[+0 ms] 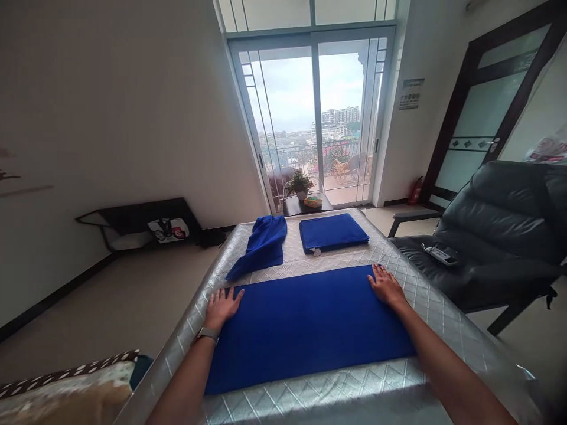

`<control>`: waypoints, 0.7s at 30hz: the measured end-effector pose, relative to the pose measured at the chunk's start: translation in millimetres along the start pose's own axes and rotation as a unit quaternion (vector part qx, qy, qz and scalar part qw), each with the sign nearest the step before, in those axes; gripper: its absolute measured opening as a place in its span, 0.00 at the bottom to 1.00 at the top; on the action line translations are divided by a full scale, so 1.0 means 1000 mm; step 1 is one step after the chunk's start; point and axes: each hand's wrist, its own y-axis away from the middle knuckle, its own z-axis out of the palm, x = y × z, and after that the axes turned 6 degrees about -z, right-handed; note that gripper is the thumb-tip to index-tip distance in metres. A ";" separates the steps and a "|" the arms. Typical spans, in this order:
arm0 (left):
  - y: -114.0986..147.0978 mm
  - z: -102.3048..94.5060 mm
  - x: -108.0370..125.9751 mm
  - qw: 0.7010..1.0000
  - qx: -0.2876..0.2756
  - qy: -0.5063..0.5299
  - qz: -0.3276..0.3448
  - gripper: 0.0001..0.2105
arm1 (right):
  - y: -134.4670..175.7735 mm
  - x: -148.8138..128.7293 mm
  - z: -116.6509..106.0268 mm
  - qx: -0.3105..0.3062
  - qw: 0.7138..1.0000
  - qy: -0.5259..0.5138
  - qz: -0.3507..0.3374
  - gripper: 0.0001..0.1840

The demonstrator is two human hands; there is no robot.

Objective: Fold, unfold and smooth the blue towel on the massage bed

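Person's L hand lies palm down at the far L corner of a long, flat, royal-blue rectangular cloth, thumb apart from the other fingers, nothing gripped. R hand rests palm down at the far R corner, fingers a bit apart, also not clamped on anything. Hands are well apart, approx. the cloth's width btwn them. L wrist has a grey wristband.

Cloth is spread on a silver, diamond-quilted cover, directly in front of the person. Beyond it, far L: a rumpled royal-blue cloth piece, its near tip close to the flat one. Far R: a neatly folded royal-blue fabric stack w/ a small white tag at its near edge.

Past the cover: a leafy green potted plant. On the R side, a black padded recliner w/ a grey handheld device on its seat.
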 end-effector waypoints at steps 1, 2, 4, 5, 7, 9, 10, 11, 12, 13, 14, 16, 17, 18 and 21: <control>0.003 -0.006 0.017 1.000 0.005 -0.005 -0.014 0.40 | 0.000 0.000 0.000 0.000 1.000 0.001 0.001 0.37; 0.008 -0.012 0.040 1.000 0.007 -0.005 -0.024 0.41 | 0.000 0.000 0.000 0.000 1.000 0.002 0.002 0.37; 0.026 -0.021 0.096 0.999 0.009 0.019 0.039 0.39 | 0.000 0.000 0.000 0.002 1.000 0.003 0.002 0.37; 0.038 -0.023 0.125 0.995 0.007 0.039 0.095 0.38 | 0.000 0.000 0.000 0.003 1.000 0.003 0.003 0.37; 0.060 -0.025 0.177 0.980 0.006 0.076 0.184 0.35 | 0.000 0.000 0.000 0.006 1.000 0.001 0.003 0.37; 0.076 -0.022 0.209 0.969 0.012 0.099 0.226 0.35 | 0.000 0.000 -0.001 0.006 1.000 0.001 0.001 0.37; 0.081 -0.019 0.216 0.967 0.011 0.104 0.231 0.34 | 0.001 0.000 -0.001 0.005 1.000 0.002 0.000 0.36; 0.082 -0.017 0.217 0.968 0.009 0.106 0.229 0.34 | 0.001 0.000 -0.001 0.004 1.000 0.002 -0.001 0.36; 0.081 -0.014 0.211 0.969 0.002 0.106 0.223 0.34 | 0.001 0.000 -0.001 0.004 1.000 0.003 -0.001 0.37; 0.078 -0.012 0.201 0.971 -0.006 0.103 0.216 0.33 | 0.001 0.001 -0.002 0.004 1.000 0.004 -0.001 0.37; 0.073 -0.010 0.187 0.973 -0.014 0.099 0.206 0.33 | 0.001 0.001 -0.002 0.004 1.000 0.004 -0.001 0.37; 0.061 -0.006 0.149 0.980 -0.024 0.087 0.180 0.33 | 0.001 0.001 -0.002 0.004 1.000 0.003 -0.003 0.37; 0.054 -0.005 0.128 0.983 -0.026 0.081 0.161 0.33 | 0.001 0.002 -0.002 0.005 1.000 0.002 -0.003 0.37; 0.048 -0.003 0.105 0.987 -0.027 0.075 0.138 0.33 | 0.001 0.002 -0.002 0.005 1.000 0.001 -0.003 0.37; 0.032 0.002 0.043 0.996 -0.024 0.063 0.059 0.32 | 0.001 0.001 -0.001 0.004 1.000 0.001 -0.001 0.36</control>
